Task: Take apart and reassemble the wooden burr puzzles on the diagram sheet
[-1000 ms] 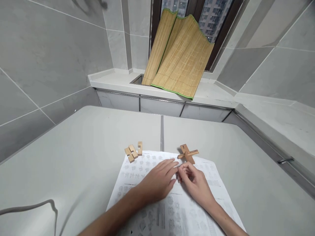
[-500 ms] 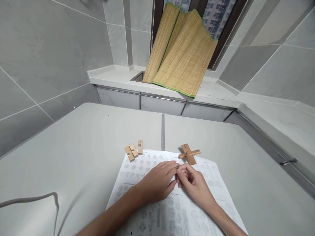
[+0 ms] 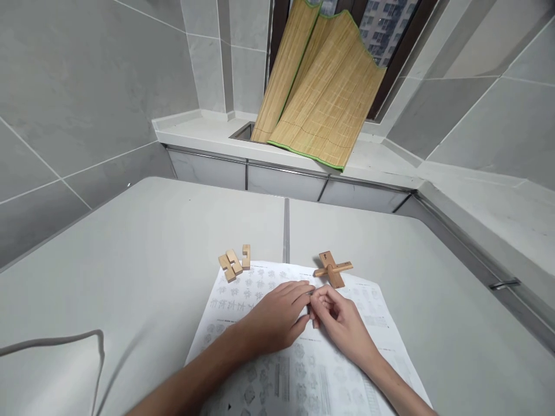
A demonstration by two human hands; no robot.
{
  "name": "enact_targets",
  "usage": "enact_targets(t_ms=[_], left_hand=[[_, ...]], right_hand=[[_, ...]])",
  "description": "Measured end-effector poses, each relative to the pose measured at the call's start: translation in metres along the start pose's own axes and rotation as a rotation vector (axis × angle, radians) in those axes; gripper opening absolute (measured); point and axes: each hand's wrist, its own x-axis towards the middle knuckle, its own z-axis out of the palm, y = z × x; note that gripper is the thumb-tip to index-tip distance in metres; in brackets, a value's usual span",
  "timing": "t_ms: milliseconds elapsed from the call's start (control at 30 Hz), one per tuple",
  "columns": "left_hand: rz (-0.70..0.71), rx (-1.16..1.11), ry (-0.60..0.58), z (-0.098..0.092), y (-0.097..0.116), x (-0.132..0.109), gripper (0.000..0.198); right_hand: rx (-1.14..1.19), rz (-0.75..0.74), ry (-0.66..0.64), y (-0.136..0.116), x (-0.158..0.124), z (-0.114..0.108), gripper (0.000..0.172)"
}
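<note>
left hand [image 3: 277, 319] and right hand [image 3: 344, 325] bare; forearms [image 3: 208, 368] bare, slim

The left grip [image 3: 280, 318] and right grip [image 3: 340, 323] mostly hide a small piece [image 3: 315, 325] (shape unclear); the table [image 3: 134, 271] is cut off at its near edge.

The camera is riding on a head; it is looking down, near the counter [image 3: 151, 242], and facing the window [image 3: 385, 29].

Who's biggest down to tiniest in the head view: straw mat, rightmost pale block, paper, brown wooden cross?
Paper, partly hidden
Straw mat
Brown wooden cross
Rightmost pale block
Looks only: the paper is nearer than the mat.
</note>
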Motion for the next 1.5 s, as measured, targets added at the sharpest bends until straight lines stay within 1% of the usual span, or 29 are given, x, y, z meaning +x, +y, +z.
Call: enact_targets(t_ms=[167, 333, 567, 633, 767, 967, 1033, 1133, 1233, 1400, 1500], left_hand=[[0.022, 0.019, 0.024, 0.002, 0.000, -0.001, 0.033], [0.027, 0.040, 0.039, 0.004, -0.001, -0.003, 0.032], [0.016, 0.003, 0.027, 0.000, 0.001, -0.002, 0.039], [0.004, -0.004, 0.020, 0.000, 0.001, -0.002, 0.040], [-0.001, -0.002, 0.024, 0.001, 0.000, -0.003, 0.036], [-0.018, 0.044, 0.001, 0.002, 0.000, -0.003, 0.031], [-0.017, 0.040, 0.002, 0.003, -0.001, -0.004, 0.030], [-0.017, 0.039, 0.004, 0.004, -0.002, -0.004, 0.031], [-0.033, 0.005, 0.009, 0.004, -0.002, -0.004, 0.029], [-0.113, -0.187, 0.057, -0.002, 0.000, -0.001, 0.026], [-0.199, -0.298, 0.084, -0.004, 0.002, 0.001, 0.024]], right_hand=[[0.101, 0.020, 0.006, 0.001, 0.002, -0.002, 0.043], [0.208, 0.061, -0.016, 0.000, 0.005, -0.004, 0.049], [0.634, 0.270, -0.109, -0.009, 0.009, -0.011, 0.051], [0.705, 0.305, -0.117, -0.009, 0.010, -0.013, 0.049], [0.857, 0.358, -0.055, -0.002, 0.016, -0.018, 0.043], [1.081, 0.357, -0.049, 0.007, 0.023, -0.025, 0.027], [1.101, 0.347, -0.058, 0.007, 0.023, -0.026, 0.024], [1.063, 0.334, -0.072, 0.004, 0.022, -0.025, 0.027], [0.998, 0.308, -0.057, 0.001, 0.020, -0.023, 0.031], [0.992, 0.260, -0.094, -0.003, 0.017, -0.024, 0.043], [0.931, 0.242, -0.101, -0.003, 0.014, -0.026, 0.045]])
